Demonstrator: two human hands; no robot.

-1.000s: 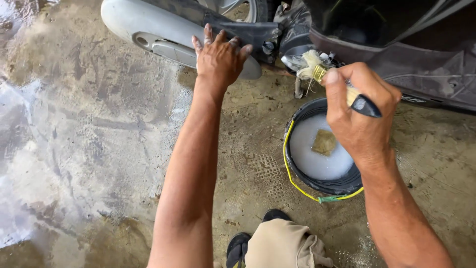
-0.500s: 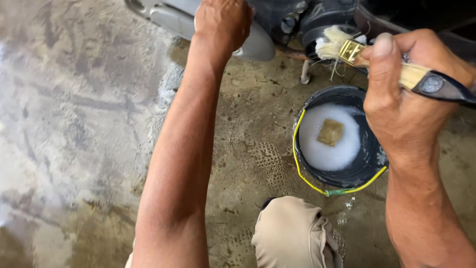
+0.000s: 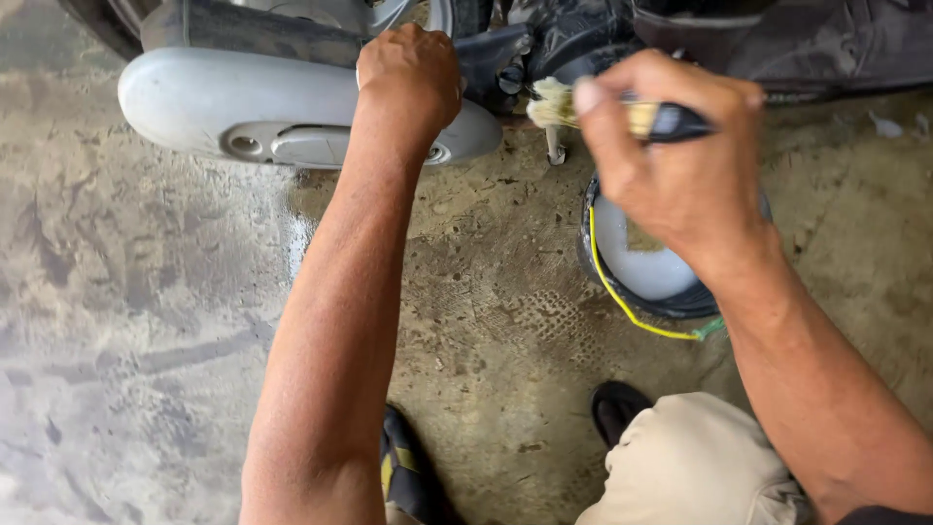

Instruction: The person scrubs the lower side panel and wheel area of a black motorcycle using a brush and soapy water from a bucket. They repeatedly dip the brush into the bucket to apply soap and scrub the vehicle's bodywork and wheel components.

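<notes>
My left hand (image 3: 410, 70) rests with curled fingers on top of a grey exhaust cover (image 3: 282, 122) of a motorbike, at the top of the head view. My right hand (image 3: 671, 160) grips a paintbrush (image 3: 603, 109) with a dark handle; its pale bristles touch the dark engine parts (image 3: 573, 34) just right of the cover. Below my right hand stands a dark round bucket (image 3: 646, 282) with a yellow wire handle, holding foamy white liquid and a tan sponge, partly hidden by the hand.
The ground is wet, stained concrete (image 3: 146, 321). The motorbike's dark body (image 3: 807, 44) runs along the top right. My knee in beige trousers (image 3: 690, 462) and two dark shoes (image 3: 617, 408) lie at the bottom edge.
The view has moved closer to the bike. My right hand has swung the brush left and up against the engine parts, over the bucket. My left hand stays on the grey cover.
</notes>
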